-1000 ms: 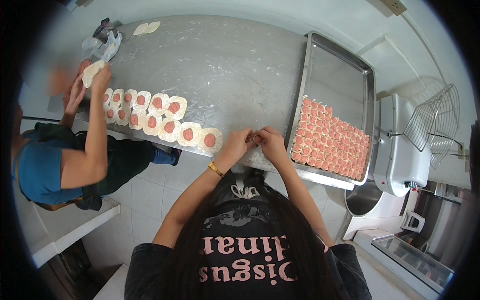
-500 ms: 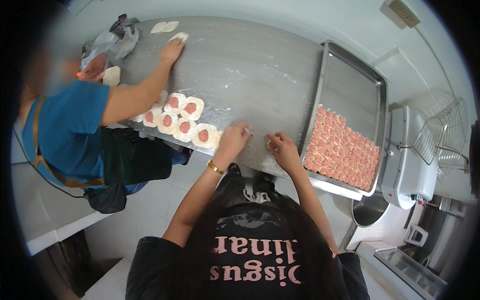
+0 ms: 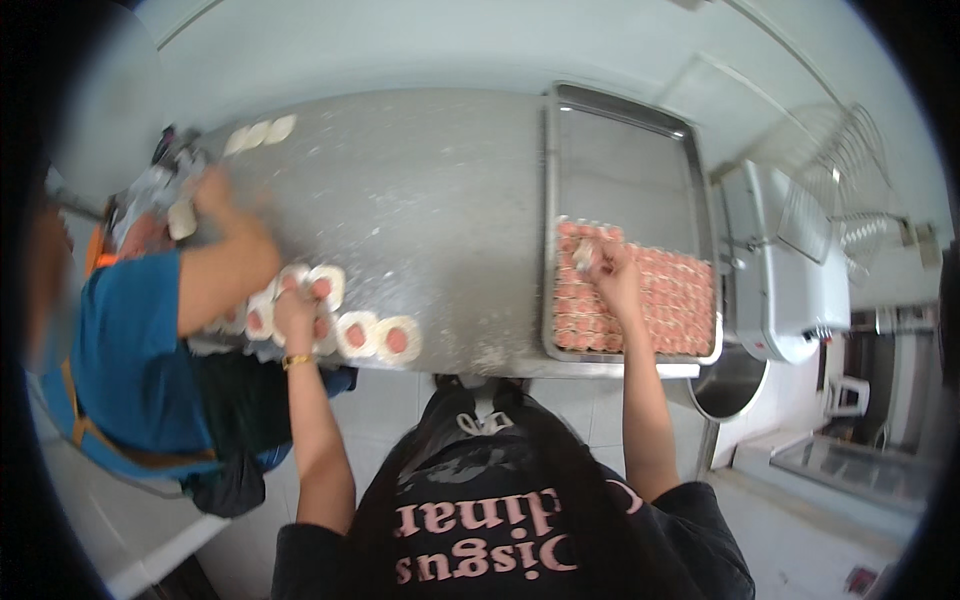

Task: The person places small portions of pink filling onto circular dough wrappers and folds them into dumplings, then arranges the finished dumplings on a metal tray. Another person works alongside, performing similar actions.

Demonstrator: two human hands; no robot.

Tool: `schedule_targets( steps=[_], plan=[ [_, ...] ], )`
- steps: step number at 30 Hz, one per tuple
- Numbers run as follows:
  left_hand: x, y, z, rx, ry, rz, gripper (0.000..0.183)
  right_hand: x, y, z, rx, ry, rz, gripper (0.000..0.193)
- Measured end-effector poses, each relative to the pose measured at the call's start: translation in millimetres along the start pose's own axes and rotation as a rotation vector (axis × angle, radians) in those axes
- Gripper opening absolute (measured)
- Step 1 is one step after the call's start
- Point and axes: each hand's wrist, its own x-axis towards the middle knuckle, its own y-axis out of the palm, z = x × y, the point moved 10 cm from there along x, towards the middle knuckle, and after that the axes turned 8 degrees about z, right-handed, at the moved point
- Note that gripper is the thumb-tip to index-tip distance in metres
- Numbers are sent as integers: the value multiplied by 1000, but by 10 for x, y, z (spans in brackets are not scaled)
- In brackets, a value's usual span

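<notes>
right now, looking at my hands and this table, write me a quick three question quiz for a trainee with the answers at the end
1. True or false: the right hand is over the metal tray.
2. Pick one. Which wrist wears the gold band: A. left, B. right?
3. Fill in: the flat wrappers on the table carry dabs of ____ filling.

Key: 1. true; 2. A; 3. pink.

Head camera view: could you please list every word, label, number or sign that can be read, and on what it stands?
Black shirt: large pink lettering, upside down in this view; its wording is not copied here.
Elsewhere: no other text that I can make out.
</notes>
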Motion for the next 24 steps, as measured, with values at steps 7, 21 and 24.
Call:
schedule_targets(
  steps=[7, 21, 24],
  plan=[
    [245, 204, 134, -38, 108, 22, 31, 722, -1060, -735, -330, 55, -68, 33],
    [-249, 492, -502, -1627, -35, 551, 23, 1124, -471, -1025, -387, 29, 201, 23],
    [-372, 450, -657, -1625, -17, 571, 23, 1107, -430, -983, -444, 7, 260, 23]
  ],
)
